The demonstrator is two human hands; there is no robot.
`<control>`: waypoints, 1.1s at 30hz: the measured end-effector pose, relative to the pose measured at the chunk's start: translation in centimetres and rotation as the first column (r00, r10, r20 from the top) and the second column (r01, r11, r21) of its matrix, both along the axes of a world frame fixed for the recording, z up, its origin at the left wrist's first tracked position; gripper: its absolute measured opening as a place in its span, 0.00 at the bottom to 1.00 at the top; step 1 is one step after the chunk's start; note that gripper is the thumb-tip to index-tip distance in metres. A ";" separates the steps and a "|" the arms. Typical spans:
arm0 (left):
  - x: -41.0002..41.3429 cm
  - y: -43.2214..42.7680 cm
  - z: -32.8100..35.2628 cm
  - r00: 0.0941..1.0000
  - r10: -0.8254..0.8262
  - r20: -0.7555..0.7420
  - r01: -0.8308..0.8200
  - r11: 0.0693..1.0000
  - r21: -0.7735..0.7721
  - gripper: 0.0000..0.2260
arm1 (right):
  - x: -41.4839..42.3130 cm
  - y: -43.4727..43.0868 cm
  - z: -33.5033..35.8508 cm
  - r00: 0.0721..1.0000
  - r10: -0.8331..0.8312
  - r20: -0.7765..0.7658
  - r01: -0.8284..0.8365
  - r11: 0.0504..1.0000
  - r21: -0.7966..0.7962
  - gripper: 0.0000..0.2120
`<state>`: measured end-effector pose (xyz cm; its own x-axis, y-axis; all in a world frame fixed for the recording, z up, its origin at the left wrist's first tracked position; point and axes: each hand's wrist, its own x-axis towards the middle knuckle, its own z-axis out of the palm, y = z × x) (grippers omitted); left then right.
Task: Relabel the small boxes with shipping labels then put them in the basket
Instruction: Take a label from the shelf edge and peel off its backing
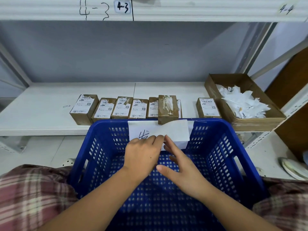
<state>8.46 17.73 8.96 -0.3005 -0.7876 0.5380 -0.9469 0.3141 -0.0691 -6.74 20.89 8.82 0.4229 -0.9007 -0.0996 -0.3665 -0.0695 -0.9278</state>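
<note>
A blue plastic basket (236, 147) stands in front of me with nothing in it. Over its far wall my left hand (143, 154) pinches the lower left edge of a white shipping label (176, 130). My right hand (181, 170) touches the same edge with straight fingers. Just behind the label, a brown small box (168, 107) with its old label torn off stands at the shelf's front edge. Several labelled small boxes (105, 108) lie in a row beside it, and one more labelled box (208, 107) lies apart to the right.
A handwritten paper sign (138, 132) is taped to the basket's far wall. An open cardboard tray (215, 82) of torn white label scraps sits at the shelf's right end. White shelf board (41, 104) stretches to the left. A brown panel (293, 77) stands at right.
</note>
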 end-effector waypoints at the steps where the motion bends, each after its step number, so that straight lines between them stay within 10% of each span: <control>1: 0.1 -0.1 0.0 1.000 -0.013 -0.003 0.013 1.000 -0.028 0.12 | -0.1 0.0 -0.1 1.000 0.002 0.008 -0.002 1.000 -0.005 0.39; 7: 0.6 -0.3 0.3 0.937 0.108 -0.331 -0.077 0.992 0.104 0.04 | -0.5 0.0 0.0 0.998 -0.003 -0.060 -0.007 0.987 -0.162 0.33; 10: 0.2 -0.5 1.3 0.428 0.345 -0.835 0.128 0.892 0.434 0.04 | -0.1 0.0 -0.1 0.984 -0.110 -0.143 0.070 0.963 -0.261 0.30; 14: -1.4 0.2 1.3 -0.061 0.470 -0.880 0.389 0.823 0.413 0.09 | 0.1 -0.3 -0.1 0.989 -0.147 0.020 0.146 0.988 0.041 0.33; 21: -2.8 0.1 0.3 -0.078 0.501 -0.862 0.425 0.798 0.426 0.10 | -0.1 -0.9 0.3 0.919 -0.287 0.270 0.209 0.936 0.282 0.10; 33: -1.7 -4.5 0.8 -0.126 0.555 -0.822 0.366 0.797 0.481 0.07 | -5.3 -8.5 1.2 0.679 -0.729 0.092 0.611 0.630 0.480 0.06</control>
<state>6.79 13.22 9.77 0.2459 -0.9233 -0.2951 0.1703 -0.2586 0.9509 -12.00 12.40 10.00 -0.2228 -0.8486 -0.4798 0.0869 0.4730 -0.8768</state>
